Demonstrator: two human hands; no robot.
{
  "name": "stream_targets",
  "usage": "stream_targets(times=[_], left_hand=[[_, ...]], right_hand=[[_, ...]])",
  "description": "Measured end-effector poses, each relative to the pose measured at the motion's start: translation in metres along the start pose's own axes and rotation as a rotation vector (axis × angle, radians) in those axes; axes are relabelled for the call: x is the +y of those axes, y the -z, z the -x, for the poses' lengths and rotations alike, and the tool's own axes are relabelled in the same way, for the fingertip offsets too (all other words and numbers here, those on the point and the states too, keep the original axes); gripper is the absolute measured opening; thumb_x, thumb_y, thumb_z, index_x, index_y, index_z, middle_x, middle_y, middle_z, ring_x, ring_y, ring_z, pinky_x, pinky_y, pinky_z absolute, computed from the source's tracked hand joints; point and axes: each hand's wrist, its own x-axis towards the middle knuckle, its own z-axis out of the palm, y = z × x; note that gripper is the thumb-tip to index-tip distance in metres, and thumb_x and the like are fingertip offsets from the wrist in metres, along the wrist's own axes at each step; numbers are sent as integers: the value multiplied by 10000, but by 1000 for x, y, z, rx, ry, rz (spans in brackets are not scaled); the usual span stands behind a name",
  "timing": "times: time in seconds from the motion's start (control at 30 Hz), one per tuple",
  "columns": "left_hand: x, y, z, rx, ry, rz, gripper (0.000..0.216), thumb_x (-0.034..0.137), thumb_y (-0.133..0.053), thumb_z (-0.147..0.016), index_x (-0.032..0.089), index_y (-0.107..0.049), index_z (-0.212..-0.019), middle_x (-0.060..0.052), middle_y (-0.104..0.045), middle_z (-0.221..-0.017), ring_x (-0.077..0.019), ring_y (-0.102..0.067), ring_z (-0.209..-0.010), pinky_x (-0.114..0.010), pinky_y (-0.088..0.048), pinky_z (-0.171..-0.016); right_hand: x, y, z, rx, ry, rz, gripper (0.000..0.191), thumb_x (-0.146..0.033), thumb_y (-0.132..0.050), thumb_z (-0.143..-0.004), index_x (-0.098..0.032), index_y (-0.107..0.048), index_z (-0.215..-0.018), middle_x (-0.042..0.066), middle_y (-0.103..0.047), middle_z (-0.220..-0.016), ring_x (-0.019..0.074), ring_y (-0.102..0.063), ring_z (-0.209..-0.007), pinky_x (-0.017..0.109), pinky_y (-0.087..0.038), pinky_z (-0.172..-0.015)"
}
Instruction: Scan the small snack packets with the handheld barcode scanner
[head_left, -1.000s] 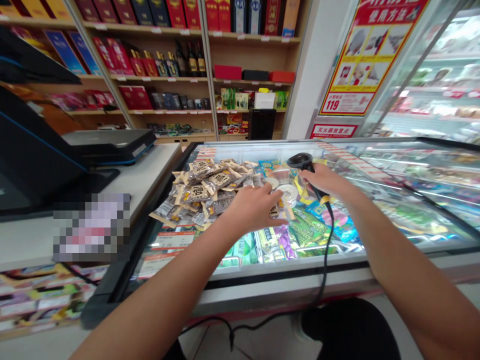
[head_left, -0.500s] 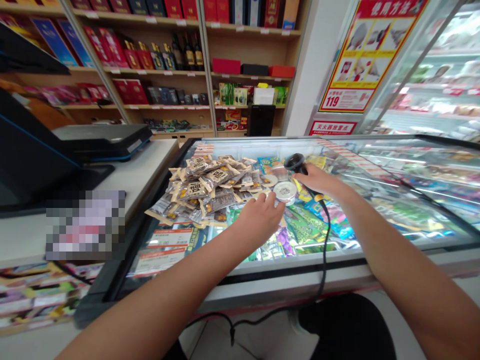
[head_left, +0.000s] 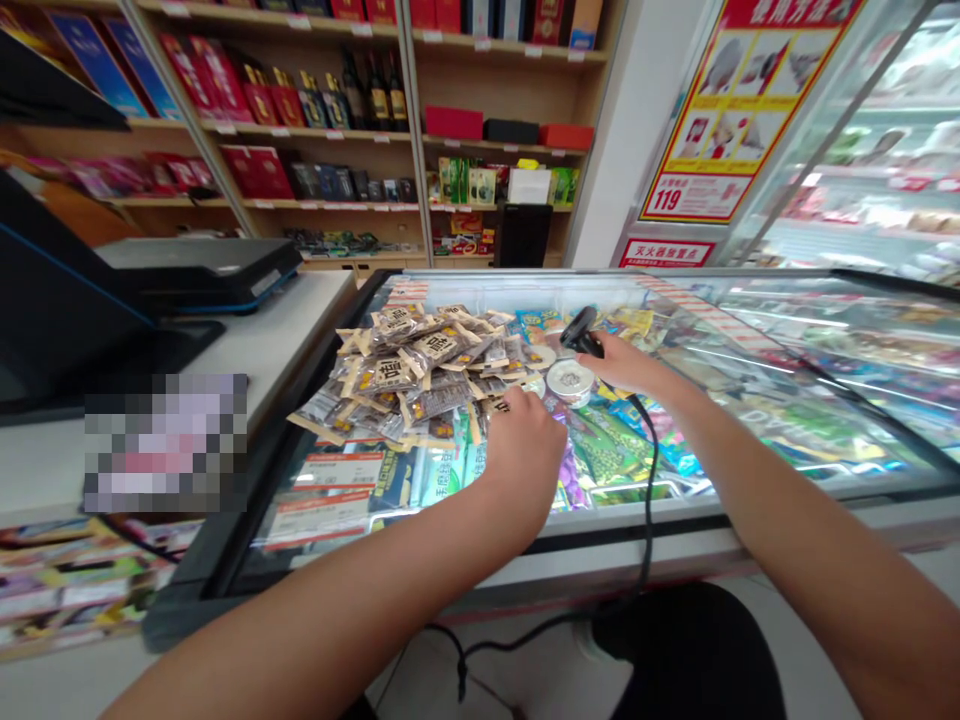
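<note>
My right hand [head_left: 626, 363] is wrapped round a black barcode scanner [head_left: 579, 328], its head tilted up over the glass lid. From its grip a black cable [head_left: 651, 480] runs down past the front edge. My left hand [head_left: 529, 435], fingers curled, pinches a small snack packet [head_left: 493, 406] at the right edge of the pile. The heap of brown and cream snack packets [head_left: 390, 375] lies on the glass to its left. Between the hands sits a round clear tub with a white lid [head_left: 570, 380]; a similar one is partly hidden behind.
The glass-topped chest freezer [head_left: 600, 530] holds colourful bags under its lid. At left, a counter [head_left: 315, 300] carries a flat black scale [head_left: 202, 270] and a monitor [head_left: 67, 290]. Shelves [head_left: 322, 130] with boxes and bottles stand behind. The cable hangs near my knee [head_left: 705, 650].
My left hand has moved slightly left and down from the lidded tub and its fingers have closed on a packet. The scanner has turned and shifted slightly left in my right hand.
</note>
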Motion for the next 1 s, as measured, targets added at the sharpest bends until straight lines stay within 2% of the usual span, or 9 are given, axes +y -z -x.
stream_targets(times=[0.2, 0.33, 0.43, 0.53, 0.7, 0.87, 0.93, 1.0], left_hand=[[-2, 8, 3, -34, 120, -32, 388, -18, -416, -914, 41, -717, -1153, -244, -661, -1125, -351, -660, -1064, -360, -566, -719], [0, 5, 8, -26, 100, -30, 438, -33, -365, -917, -2, -688, -1211, -302, -637, -1233, -353, -695, -1041, -368, -564, -739], [3, -5, 9, -6, 92, -33, 450, 16, -363, -940, -20, -640, -1292, -348, -525, -1408, -412, -645, -1160, -418, -563, -784], [2, -15, 7, 36, 104, -21, 475, 35, -404, -931, 13, -594, -1366, -340, -455, -1485, -436, -534, -1309, -461, -553, -844], [-3, -16, 5, 46, 85, 10, 470, 89, -479, -923, 81, -604, -1377, -308, -473, -1476, -432, -503, -1332, -498, -536, -892], [-2, -7, 8, -46, 80, -46, 456, 141, -434, -958, 12, -573, -1373, -307, -505, -1414, -443, -527, -1276, -437, -542, -816], [-4, -1, 9, -26, 66, -36, 409, 193, -467, -961, 9, -626, -1290, -284, -565, -1324, -425, -570, -1205, -418, -538, -787], [-13, 8, 9, 52, 10, 22, 392, 246, -546, -935, 48, -643, -1259, -239, -623, -1220, -388, -609, -1116, -400, -530, -750]], right_hand=[[10, -10, -5, -11, 16, 32, 341, -267, -643, -851, -139, -654, -1167, 148, -737, -1114, 309, -698, -967, 376, -529, -840], [12, -12, -5, -23, 41, 45, 373, -267, -639, -848, -128, -631, -1194, 161, -725, -1143, 312, -691, -988, 381, -524, -849], [10, -15, -4, -27, 25, 83, 419, -288, -650, -851, -115, -605, -1230, 167, -723, -1139, 310, -690, -987, 370, -517, -837], [7, -18, -4, -18, 16, 119, 439, -311, -647, -861, -104, -583, -1242, 175, -713, -1139, 310, -686, -989, 357, -509, -822], [3, -16, -4, -25, 55, 135, 373, -325, -626, -870, -103, -607, -1169, 174, -703, -1121, 301, -670, -976, 352, -496, -816], [4, -16, -5, -39, 50, 162, 305, -373, -592, -896, -115, -639, -1053, 165, -713, -1005, 296, -667, -887, 359, -496, -761], [7, -18, -7, -5, 64, 146, 313, -374, -603, -889, -118, -644, -1064, 162, -710, -994, 291, -661, -883, 367, -499, -775], [7, -18, -8, 91, 95, 97, 353, -360, -625, -867, -132, -643, -1135, 141, -703, -989, 273, -649, -872, 370, -503, -786]])
